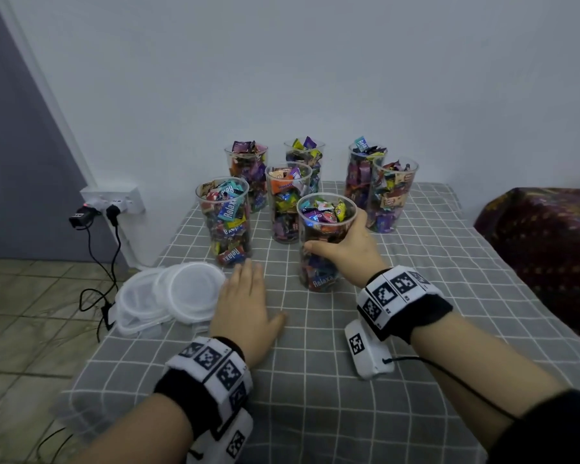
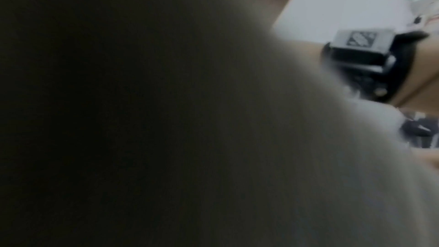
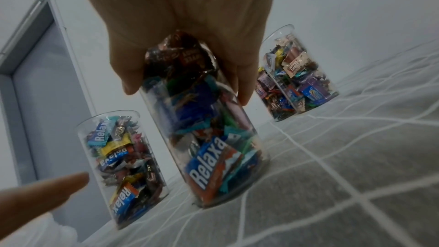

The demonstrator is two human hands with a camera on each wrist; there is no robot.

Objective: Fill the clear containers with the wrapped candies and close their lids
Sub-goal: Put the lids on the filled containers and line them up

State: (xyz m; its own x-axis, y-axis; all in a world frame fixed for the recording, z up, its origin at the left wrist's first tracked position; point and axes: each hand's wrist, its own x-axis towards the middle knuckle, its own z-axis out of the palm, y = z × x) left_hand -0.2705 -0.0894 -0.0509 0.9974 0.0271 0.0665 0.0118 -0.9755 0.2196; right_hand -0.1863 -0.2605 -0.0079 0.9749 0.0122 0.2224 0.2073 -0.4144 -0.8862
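Several clear containers of wrapped candies stand lidless on the grey checked cloth. My right hand (image 1: 342,242) grips the nearest container (image 1: 322,242) round its upper half; in the right wrist view the fingers (image 3: 244,89) and thumb wrap that container (image 3: 213,147), which stands on the cloth. My left hand (image 1: 248,296) lies flat with straight fingers on the cloth, its fingertips beside the stack of clear lids (image 1: 171,296) and just before another filled container (image 1: 226,222). The left wrist view is dark and blurred, showing only my right wrist strap (image 2: 370,63).
Other filled containers (image 1: 390,195) stand behind, near the wall. A wall socket with plugs and cables (image 1: 111,202) sits left of the table above the tiled floor. A dark patterned cloth (image 1: 543,242) lies at the right edge.
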